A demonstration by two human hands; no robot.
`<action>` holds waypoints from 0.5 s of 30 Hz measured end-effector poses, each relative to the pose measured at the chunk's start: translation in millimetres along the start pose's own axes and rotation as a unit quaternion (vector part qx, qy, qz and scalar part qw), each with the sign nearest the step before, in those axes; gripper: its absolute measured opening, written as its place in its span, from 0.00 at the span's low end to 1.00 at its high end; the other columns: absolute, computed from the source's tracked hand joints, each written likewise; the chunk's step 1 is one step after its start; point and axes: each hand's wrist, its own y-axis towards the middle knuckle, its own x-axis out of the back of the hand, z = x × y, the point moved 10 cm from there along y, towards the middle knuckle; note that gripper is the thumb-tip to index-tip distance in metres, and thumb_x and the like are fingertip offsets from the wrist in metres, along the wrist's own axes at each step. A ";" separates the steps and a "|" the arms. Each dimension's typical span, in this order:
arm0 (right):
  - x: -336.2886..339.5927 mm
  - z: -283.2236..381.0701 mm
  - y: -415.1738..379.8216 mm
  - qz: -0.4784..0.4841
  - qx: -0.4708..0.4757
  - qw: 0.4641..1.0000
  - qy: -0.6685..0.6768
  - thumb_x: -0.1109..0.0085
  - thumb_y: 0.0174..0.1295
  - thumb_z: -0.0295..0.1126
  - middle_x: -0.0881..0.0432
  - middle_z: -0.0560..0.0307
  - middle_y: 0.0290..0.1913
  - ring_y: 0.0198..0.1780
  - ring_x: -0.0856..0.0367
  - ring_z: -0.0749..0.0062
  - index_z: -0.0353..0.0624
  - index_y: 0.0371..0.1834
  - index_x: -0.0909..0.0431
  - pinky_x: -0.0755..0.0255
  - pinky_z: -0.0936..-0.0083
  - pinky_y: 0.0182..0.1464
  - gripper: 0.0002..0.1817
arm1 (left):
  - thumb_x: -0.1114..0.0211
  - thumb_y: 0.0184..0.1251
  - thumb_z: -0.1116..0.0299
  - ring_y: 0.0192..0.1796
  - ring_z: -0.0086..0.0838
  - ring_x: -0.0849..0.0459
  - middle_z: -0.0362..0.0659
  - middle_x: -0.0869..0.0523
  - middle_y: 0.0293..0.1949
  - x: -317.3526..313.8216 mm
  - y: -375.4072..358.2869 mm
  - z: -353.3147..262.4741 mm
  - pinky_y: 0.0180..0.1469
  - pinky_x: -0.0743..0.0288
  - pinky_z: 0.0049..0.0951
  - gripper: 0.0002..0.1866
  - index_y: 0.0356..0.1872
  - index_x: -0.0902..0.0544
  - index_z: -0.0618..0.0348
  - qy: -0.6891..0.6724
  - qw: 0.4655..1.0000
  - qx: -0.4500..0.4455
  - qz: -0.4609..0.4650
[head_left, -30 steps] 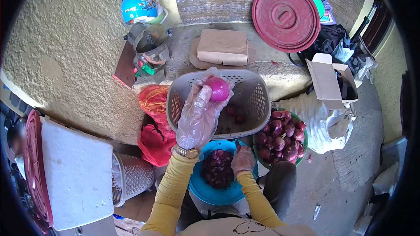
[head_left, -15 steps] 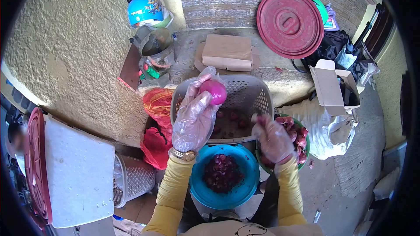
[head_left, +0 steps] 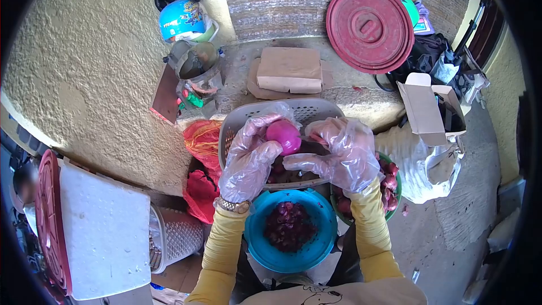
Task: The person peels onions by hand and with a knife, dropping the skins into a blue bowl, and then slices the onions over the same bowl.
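Note:
A smooth, bright purple-pink peeled onion (head_left: 283, 137) is in my left hand (head_left: 250, 155), which wears a clear plastic glove and grips it between thumb and fingers. Just right of the onion, my right hand (head_left: 347, 155), gloved too, has its thumb stretched toward it and its fingers curled apart from the thumb. I see nothing clearly held there. Both hands are over a grey perforated basket (head_left: 237, 114) with some onions in its bottom, partly hidden. Below stands a blue basin (head_left: 257, 243) of dark red onion skins (head_left: 288, 226). A green-rimmed container (head_left: 400, 183) of red onions (head_left: 389, 182) is partly behind my right hand.
Red net bags (head_left: 202, 192) lie left of the basket. A white foam box (head_left: 104, 226) and a white slatted basket (head_left: 178, 237) stand further left. A cardboard box (head_left: 289, 69) and a large red lid (head_left: 370, 28) are at the back. A white sack (head_left: 420, 175) lies right.
My right hand has moved up and left from beside the onion container to the held onion, its fingers now apart. My left hand has lowered slightly, still gripping the onion.

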 end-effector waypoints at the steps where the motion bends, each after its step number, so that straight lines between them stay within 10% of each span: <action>1: -0.7 -0.8 -0.9 0.000 -0.001 1.000 0.000 0.20 0.44 0.62 0.14 0.62 0.28 0.28 0.15 0.61 0.49 0.32 0.20 0.23 0.64 0.33 0.30 | 0.31 0.71 0.72 0.66 0.33 0.21 0.46 0.19 0.64 -0.3 -0.3 1.2 0.73 0.29 0.37 0.25 0.67 0.23 0.64 0.001 1.000 0.011 -0.003; 15: -10.7 -6.4 -2.7 0.027 0.001 1.000 -0.016 0.21 0.40 0.67 0.22 0.63 0.22 0.25 0.20 0.61 0.52 0.23 0.24 0.26 0.64 0.30 0.31 | 0.30 0.73 0.68 0.63 0.31 0.18 0.46 0.17 0.62 5.7 -1.1 8.0 0.68 0.24 0.35 0.23 0.65 0.22 0.65 0.030 0.999 0.036 -0.014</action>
